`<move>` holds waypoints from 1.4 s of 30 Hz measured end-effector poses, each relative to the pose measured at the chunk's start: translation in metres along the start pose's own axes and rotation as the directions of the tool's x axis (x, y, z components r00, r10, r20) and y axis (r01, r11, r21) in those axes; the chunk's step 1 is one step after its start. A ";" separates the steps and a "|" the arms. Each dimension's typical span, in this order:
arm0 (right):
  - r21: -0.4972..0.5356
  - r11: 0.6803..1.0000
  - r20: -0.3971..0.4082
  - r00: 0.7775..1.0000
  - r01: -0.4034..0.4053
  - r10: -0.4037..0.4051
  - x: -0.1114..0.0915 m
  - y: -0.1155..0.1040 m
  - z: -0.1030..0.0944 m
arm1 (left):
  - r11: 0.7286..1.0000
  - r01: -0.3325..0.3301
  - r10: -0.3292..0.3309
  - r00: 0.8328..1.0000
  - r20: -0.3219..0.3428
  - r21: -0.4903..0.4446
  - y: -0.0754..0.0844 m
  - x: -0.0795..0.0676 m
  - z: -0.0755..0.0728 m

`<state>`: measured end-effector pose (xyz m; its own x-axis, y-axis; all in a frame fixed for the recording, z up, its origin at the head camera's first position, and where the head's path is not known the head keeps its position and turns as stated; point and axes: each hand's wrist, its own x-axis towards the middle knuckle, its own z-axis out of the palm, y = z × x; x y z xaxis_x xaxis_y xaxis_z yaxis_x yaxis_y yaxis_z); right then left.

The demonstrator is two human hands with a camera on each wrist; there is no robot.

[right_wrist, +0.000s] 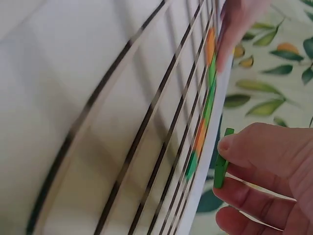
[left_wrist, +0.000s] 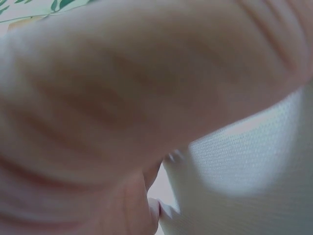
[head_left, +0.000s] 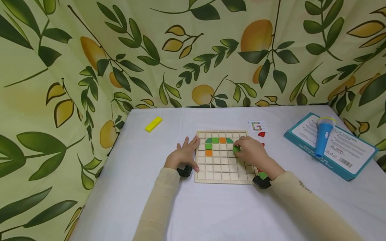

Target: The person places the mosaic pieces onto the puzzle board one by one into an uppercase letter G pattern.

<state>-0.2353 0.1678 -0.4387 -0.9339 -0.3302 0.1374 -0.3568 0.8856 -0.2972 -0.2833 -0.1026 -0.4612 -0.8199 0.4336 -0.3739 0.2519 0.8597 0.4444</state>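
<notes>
A wooden grid board (head_left: 217, 168) lies on the white table. Along its top and upper left, green, orange and rounded dark-green tiles (head_left: 215, 140) sit in its squares; an orange tile (head_left: 208, 153) is the lowest at the left. Between thumb and fingers, my right hand (head_left: 252, 152) pinches a green tile (right_wrist: 222, 159) above the board's right side. My left hand (head_left: 184, 154) rests at the board's left edge, fingers spread and thumb near its lower part. The left wrist view is mostly filled by blurred skin.
A small pattern card (head_left: 257, 126) lies beyond the board's upper right corner, with a red piece (head_left: 261, 134) just below. Other pieces are partly hidden under the right arm. A blue microphone (head_left: 324, 137) lies on a teal box (head_left: 359, 154); a yellow block (head_left: 153, 124) is at the back left.
</notes>
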 end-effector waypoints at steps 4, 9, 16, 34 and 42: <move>0.012 0.997 -0.011 0.997 0.075 -0.075 0.009 -0.021 0.011 | 1.000 0.004 -0.004 1.000 0.005 0.009 -0.001 0.000 0.001; 0.030 0.992 0.001 0.993 0.120 -0.120 0.018 -0.044 0.020 | 1.000 0.003 -0.003 1.000 0.012 0.010 -0.002 0.000 -0.001; 0.024 0.980 -0.001 0.981 0.196 -0.197 0.025 -0.064 0.034 | 1.000 -0.016 0.015 0.999 0.030 0.023 0.001 -0.003 -0.005; -0.030 0.981 0.069 0.979 0.193 -0.190 0.026 -0.077 0.048 | 1.000 -0.012 0.012 0.999 0.035 0.016 0.001 -0.003 -0.006; -0.034 0.983 0.068 0.982 0.180 -0.178 0.024 -0.077 0.046 | 1.000 -0.016 0.015 0.999 0.033 0.021 0.002 -0.005 -0.006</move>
<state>-0.2314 0.0765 -0.4564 -0.8549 -0.5039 0.1233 -0.5185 0.8220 -0.2355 -0.2821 -0.1048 -0.4538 -0.7982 0.4556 -0.3940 0.2759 0.8580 0.4332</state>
